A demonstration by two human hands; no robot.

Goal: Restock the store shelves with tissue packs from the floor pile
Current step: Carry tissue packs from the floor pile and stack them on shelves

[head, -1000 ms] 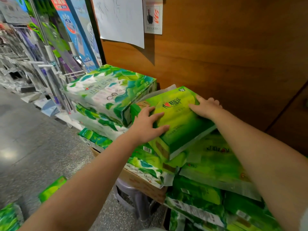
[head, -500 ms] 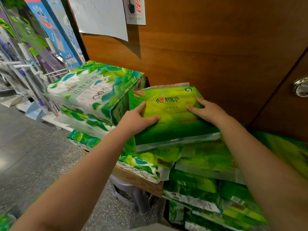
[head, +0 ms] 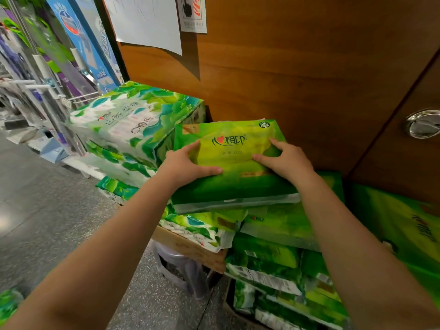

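Your left hand (head: 188, 166) grips the left edge of the green tissue pack (head: 234, 184), thumb laid across its top face pointing toward 3 o'clock, the other fingers reaching up along the edge; whether they wrap underneath cannot be told. Your right hand (head: 287, 160) rests on the pack's right half, fingers spread and bent, thumb pointing toward 9 o'clock, fingertips pressing the wrapper near the printed logo. The pack lies roughly flat, its clear-sealed near edge at 6 o'clock facing you, its far edge close to the wooden wall panel (head: 297, 67) at 12 o'clock. It sits on top of a stack of green tissue packs (head: 273, 234). At 9 to 10 o'clock, just beside the held pack, stands a larger white-and-green leaf-print bundle (head: 133, 120), itself stacked on similar bundles. A cardboard box edge (head: 190, 248) shows under the stack at 7 o'clock, with a plastic stool (head: 181, 270) below it on the speckled floor (head: 59, 222). At 3 o'clock, a round metal knob (head: 423, 123) on a wooden door. At 12 o'clock, a white paper sheet (head: 147, 20) and a small notice (head: 192, 14) are fixed to the panel. Blurred store racks (head: 35, 79) fill 10 o'clock.
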